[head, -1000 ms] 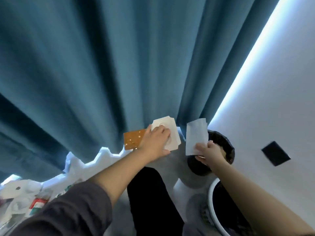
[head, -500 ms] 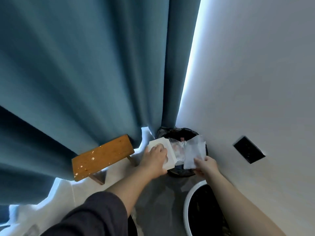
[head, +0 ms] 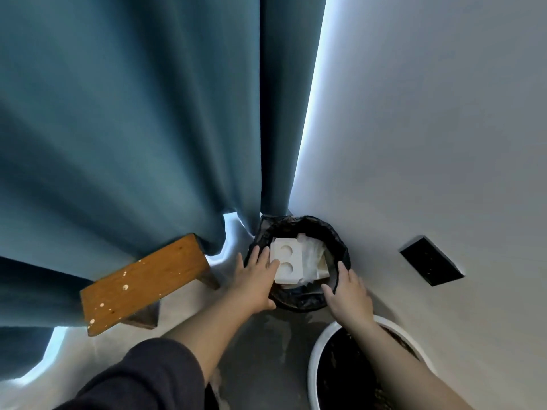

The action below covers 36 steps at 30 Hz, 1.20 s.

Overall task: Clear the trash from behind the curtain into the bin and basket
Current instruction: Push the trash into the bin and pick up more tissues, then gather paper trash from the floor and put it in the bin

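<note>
The grey floor (head: 266, 356) carries a round bin (head: 299, 304) with a black liner, set in the corner where the wall (head: 414, 143) meets the curtain (head: 148, 143). A white-rimmed basket (head: 313, 350) stands just beside it along the wall. A paint-flecked wooden stool (head: 142, 282) stands left of the bin, at the curtain's hem.

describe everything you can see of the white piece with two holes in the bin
The white piece is a flat, stiff-looking sheet, like cardboard or foam, with notched edges and two round cut-outs, one above the other. It lies in the mouth of the black-lined bin, on crumpled pale wrapping. The left hand touches its left edge with straight fingers.
</note>
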Motion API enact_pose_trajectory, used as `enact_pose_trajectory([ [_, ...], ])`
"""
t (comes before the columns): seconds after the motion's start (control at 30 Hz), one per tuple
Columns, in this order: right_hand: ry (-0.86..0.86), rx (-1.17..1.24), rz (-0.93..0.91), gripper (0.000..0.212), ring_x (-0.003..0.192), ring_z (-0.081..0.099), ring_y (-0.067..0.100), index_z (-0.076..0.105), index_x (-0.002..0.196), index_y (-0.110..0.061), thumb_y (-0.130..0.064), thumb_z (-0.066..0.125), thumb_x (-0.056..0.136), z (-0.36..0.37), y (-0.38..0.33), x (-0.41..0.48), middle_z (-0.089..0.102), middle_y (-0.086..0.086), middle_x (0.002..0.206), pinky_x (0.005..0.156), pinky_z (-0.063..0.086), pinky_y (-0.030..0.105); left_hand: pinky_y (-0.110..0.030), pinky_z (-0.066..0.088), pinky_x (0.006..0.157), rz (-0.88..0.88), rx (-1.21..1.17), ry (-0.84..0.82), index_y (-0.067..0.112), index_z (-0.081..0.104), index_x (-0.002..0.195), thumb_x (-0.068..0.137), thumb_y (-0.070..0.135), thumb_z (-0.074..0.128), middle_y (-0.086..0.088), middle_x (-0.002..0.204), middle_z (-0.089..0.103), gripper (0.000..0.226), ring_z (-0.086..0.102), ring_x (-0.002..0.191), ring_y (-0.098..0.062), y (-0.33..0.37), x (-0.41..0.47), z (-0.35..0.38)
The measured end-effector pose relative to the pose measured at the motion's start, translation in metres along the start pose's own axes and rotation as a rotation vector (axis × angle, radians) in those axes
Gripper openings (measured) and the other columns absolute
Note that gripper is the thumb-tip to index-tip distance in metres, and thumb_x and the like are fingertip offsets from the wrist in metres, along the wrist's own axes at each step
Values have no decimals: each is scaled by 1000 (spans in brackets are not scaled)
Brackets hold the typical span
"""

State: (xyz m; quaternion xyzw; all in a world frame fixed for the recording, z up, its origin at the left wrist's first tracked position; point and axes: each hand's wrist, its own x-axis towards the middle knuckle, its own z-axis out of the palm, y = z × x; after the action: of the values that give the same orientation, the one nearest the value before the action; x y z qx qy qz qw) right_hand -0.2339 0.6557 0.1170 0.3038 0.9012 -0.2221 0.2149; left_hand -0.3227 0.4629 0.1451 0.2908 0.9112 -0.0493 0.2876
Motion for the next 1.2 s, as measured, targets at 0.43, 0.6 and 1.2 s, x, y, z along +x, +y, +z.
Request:
enact_pose_trajectory([
  [0.43, 168, -495, -633, 70, 149, -10, 32, -2, 154, -31, -56, 30, 98, 0, -152, -101, -6, 6, 163, 117, 5, 56, -55, 3, 117, -205, -122, 315, 27, 14, 151, 88, 63, 45, -2, 161, -1, 79, -5, 148, -23, -119, -145, -25],
  [0.6, 132, -632, -924, 67, 149, 3, 33, 8, 154, -28, -55, 26, 95, 57, -262, -148, 7, 9, 162, 117, 9, 57, -52, 3, 117, -383, -262, 443, 24, 21, 150, 92, 57, 42, -3, 160, 7, 70, 0, 148, -22, -211, -221, 25],
  [1.2, -443, -1205, -1527, 67, 150, 8, 27, 13, 154, -34, -53, 36, 94, 251, -523, -451, 10, 2, 163, 118, 16, 51, -54, -1, 117, -1245, -843, 95, 21, 11, 152, 95, 56, 34, -9, 161, -3, 70, -10, 147, -29, -350, -601, 208],
])
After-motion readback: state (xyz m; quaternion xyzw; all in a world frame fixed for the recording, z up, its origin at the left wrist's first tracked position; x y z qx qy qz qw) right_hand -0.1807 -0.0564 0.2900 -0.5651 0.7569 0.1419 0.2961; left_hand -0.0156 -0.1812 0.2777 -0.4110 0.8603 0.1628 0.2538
